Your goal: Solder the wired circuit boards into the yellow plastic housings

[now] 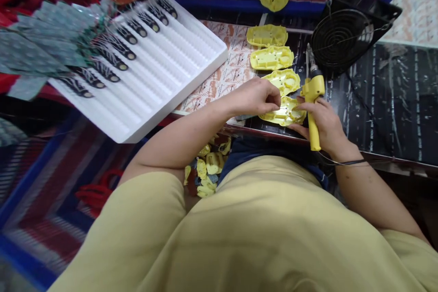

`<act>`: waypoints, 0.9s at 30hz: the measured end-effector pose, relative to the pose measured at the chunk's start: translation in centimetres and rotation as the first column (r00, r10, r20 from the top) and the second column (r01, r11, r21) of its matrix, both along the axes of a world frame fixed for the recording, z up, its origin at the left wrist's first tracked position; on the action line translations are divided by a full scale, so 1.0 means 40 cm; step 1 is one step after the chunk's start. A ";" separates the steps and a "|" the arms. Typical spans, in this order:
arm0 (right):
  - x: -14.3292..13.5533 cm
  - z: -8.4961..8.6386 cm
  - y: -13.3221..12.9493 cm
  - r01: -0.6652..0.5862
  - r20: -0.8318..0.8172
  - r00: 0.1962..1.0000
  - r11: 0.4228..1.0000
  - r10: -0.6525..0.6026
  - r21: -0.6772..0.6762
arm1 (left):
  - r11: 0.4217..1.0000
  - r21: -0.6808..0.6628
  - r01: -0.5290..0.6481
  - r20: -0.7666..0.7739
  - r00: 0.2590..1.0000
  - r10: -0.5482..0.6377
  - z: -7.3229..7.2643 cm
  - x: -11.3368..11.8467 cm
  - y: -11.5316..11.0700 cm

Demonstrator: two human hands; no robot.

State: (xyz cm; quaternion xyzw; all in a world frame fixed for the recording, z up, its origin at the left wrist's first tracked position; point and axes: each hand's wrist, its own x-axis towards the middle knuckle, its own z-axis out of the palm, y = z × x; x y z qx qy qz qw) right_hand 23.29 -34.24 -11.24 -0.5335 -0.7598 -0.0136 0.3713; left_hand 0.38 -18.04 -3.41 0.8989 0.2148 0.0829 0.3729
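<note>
Four yellow plastic shells stand in a column on the bench. My left hand [258, 96] is closed in a pinch over the nearest shell [285, 116]; what its fingertips hold is too small to make out. Around a yellow soldering gun [313, 86] my right hand [323, 121] is closed, its fingers also at the right end of that shell. The gun's metal tip points away from me. Beyond lie the second shell [284, 81], the third [272, 58] and the farthest [267, 35].
At the left, a white ribbed foam tray [178, 64] bears several black parts with wires. A black fan [342, 36] stands at the back right. Behind the bench, a blue-edged crate [301, 7] holds more yellow shells. Another crate [41, 219] is at lower left.
</note>
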 end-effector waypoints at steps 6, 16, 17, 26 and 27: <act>-0.027 0.026 -0.044 0.120 0.080 0.988 0.983 -0.131 0.139 | 0.985 0.174 -0.017 -0.140 0.989 0.042 -0.025 0.025 -0.026; 0.059 0.169 -0.181 0.200 0.108 0.960 0.904 -0.258 0.378 | 0.958 0.286 -0.002 -0.083 0.996 0.027 -0.044 0.021 -0.057; 0.069 0.165 -0.189 0.251 0.084 0.946 0.870 -0.314 0.425 | 0.959 0.282 -0.002 -0.098 0.995 0.031 -0.041 0.023 -0.060; 0.097 0.086 -0.200 0.101 -0.166 0.983 0.979 -0.071 0.178 | 0.961 0.275 0.005 -0.186 0.981 0.048 -0.021 0.042 -0.054; 0.094 0.088 -0.196 0.085 -0.189 0.980 0.983 -0.052 0.166 | 0.961 0.278 0.006 -0.186 0.981 0.047 -0.023 0.044 -0.052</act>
